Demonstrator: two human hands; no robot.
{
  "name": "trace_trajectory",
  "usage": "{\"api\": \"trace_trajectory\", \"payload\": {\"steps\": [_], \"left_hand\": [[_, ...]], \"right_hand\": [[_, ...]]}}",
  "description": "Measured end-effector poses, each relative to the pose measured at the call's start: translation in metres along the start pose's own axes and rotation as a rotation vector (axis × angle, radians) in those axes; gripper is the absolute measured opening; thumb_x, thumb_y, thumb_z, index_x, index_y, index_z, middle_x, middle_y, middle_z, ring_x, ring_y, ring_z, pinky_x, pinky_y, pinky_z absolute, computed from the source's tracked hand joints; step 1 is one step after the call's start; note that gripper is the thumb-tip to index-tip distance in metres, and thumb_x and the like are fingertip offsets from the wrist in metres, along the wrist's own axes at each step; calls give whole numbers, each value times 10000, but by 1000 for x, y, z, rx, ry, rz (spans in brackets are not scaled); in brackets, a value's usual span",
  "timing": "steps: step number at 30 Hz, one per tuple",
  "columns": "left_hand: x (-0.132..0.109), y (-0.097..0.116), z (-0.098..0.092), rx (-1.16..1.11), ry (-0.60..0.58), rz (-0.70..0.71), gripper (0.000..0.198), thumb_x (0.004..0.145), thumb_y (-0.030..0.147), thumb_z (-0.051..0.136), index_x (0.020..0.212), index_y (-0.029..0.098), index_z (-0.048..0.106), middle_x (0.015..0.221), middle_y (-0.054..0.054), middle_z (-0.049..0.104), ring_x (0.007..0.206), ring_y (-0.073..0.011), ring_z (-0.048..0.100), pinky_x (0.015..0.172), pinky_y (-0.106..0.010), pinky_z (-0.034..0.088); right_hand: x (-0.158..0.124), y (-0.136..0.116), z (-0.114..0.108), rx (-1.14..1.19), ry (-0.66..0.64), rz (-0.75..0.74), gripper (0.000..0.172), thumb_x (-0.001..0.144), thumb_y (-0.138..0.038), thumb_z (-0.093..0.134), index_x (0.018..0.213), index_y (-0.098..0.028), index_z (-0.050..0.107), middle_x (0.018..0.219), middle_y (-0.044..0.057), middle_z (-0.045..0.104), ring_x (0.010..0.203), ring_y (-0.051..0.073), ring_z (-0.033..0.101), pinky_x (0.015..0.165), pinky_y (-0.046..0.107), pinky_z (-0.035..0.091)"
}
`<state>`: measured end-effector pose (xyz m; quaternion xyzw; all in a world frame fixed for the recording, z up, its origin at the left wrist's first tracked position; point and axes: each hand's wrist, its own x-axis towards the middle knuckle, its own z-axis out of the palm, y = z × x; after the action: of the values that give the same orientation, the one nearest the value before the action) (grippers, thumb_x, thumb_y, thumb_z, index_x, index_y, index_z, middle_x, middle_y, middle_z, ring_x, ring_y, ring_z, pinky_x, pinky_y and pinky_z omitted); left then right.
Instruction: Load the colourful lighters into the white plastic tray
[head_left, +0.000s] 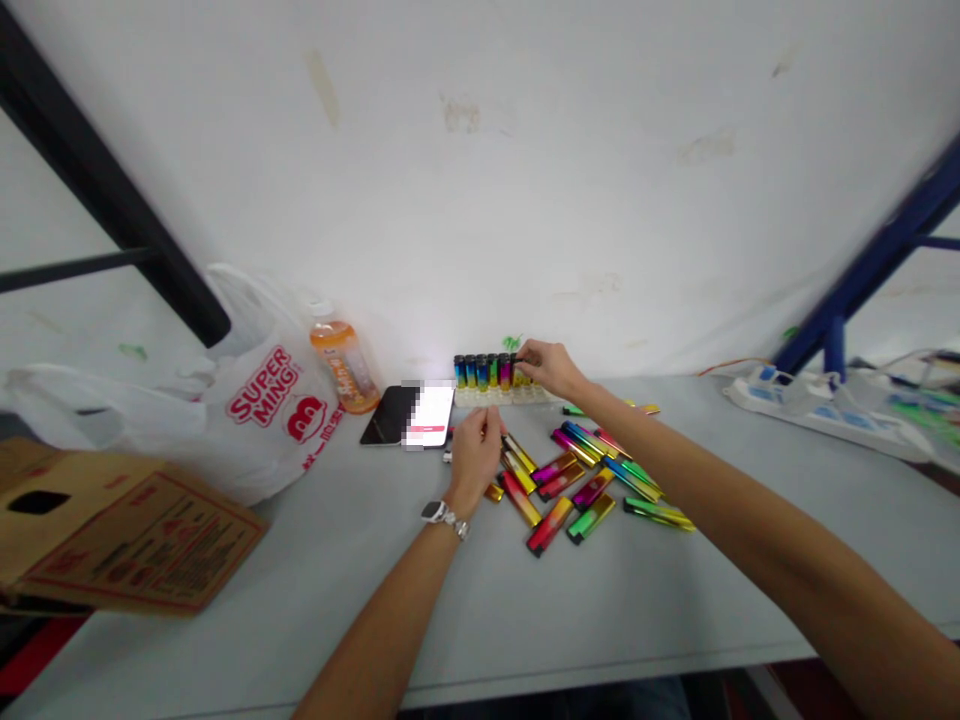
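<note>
Pinching a lighter (517, 375) by its dark top, my right hand (553, 367) has it upright below the fingertips, beside the row (481, 371) in the tray (501, 397); my curled left hand (474, 456), grip unclear to me, is nearer the loose lighters (550, 527).

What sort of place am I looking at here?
Likely a workbench in a small workshop: a grey table against a scuffed wall, many lighters, some standing at a tray, and a power strip.
</note>
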<state>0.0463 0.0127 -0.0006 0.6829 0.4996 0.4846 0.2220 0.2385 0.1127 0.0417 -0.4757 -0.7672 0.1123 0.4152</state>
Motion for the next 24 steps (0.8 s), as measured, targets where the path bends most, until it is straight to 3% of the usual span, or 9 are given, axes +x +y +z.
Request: {"api": "trace_trajectory", "payload": {"steps": [5, 12, 15, 19, 21, 24], "left_hand": [[-1, -1, 1, 3, 1, 0, 466, 984, 432, 352, 652, 186, 569, 642, -4, 581, 616, -136, 534, 628, -276, 366], [0, 0, 0, 9, -4, -7, 471, 981, 431, 348, 648, 186, 574, 636, -4, 578, 609, -136, 528, 616, -278, 358], [0, 3, 0, 5, -3, 1, 467, 980, 423, 351, 640, 187, 566, 630, -3, 573, 607, -136, 523, 619, -278, 359], [-1, 6, -1, 5, -6, 4, 457, 976, 420, 362, 636, 186, 558, 622, 0, 561, 597, -135, 512, 610, -279, 352], [-1, 7, -1, 10, -8, -4, 458, 975, 420, 360, 634, 186, 557, 617, 0, 556, 594, -136, 510, 603, -280, 347], [-2, 8, -1, 17, -13, -9, 455, 972, 422, 363, 638, 187, 562, 605, 2, 547, 589, -137, 509, 594, -281, 341]], "right_hand": [[1, 5, 1, -19, -64, 2, 124, 804, -174, 635, 893, -133, 710, 757, 22, 684, 690, 140, 603, 686, 252, 447], [-11, -5, 0, -402, -34, 16, 288, 934, -309, 541, 1120, -211, 738, 1042, 89, 551, 907, 189, 585, 842, 298, 458], [-21, -12, 0, -484, -87, 53, 371, 961, -305, 479, 1279, -238, 658, 1054, 94, 513, 931, 202, 571, 849, 305, 456], [-36, -18, -6, -480, -125, 30, 533, 943, -255, 484, 1470, -199, 437, 1131, 109, 498, 960, 207, 559, 889, 312, 442], [-46, -22, -13, -467, -135, 11, 495, 930, -257, 497, 1418, -170, 479, 1128, 108, 507, 952, 204, 554, 899, 314, 433], [-63, -29, -26, -488, -214, -16, 267, 902, -270, 531, 1102, -161, 669, 1024, 93, 536, 943, 209, 543, 899, 317, 420]]}}
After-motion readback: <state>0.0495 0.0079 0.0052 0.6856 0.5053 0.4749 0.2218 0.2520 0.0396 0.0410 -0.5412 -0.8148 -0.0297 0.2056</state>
